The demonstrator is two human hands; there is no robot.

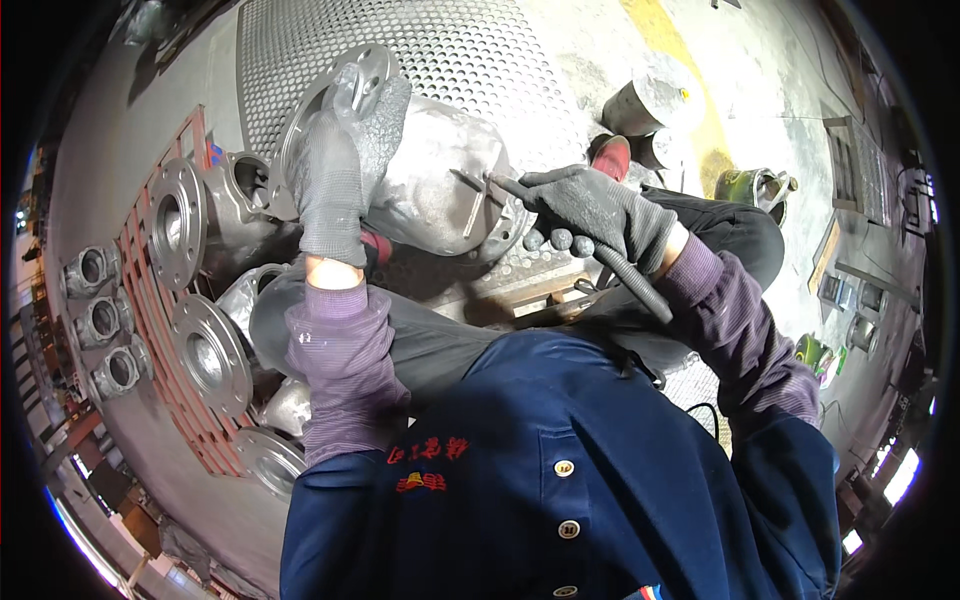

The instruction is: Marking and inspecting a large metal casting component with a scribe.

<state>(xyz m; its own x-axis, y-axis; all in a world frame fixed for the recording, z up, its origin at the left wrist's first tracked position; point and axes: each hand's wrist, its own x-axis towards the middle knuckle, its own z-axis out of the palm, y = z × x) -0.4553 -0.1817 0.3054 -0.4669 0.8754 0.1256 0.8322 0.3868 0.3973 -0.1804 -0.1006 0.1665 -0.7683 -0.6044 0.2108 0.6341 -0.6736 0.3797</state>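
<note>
A grey flanged metal casting (pixel 430 165), shaped like a valve body, lies tilted between my knees. My left hand (pixel 350 160), in a grey work glove, grips its upper-left flange (pixel 375 65), the fingers over the rim. In my right hand (pixel 595 210), also gloved, is a slim hand grinder (pixel 510 186) with a ribbed grey hose (pixel 632 285) trailing below the palm. The grinder's thin tip meets or nearly meets the casting near its lower-right end flange (pixel 510 230); exact contact is hard to tell.
Several flanged castings (pixel 178 225) stand at left on a red slatted rack (pixel 195 435), with smaller ring-ended castings (pixel 95 268) beyond. A perforated metal plate (pixel 400 25) lies ahead. Metal cylinders (pixel 640 105) and a greenish casting (pixel 750 188) sit at the right.
</note>
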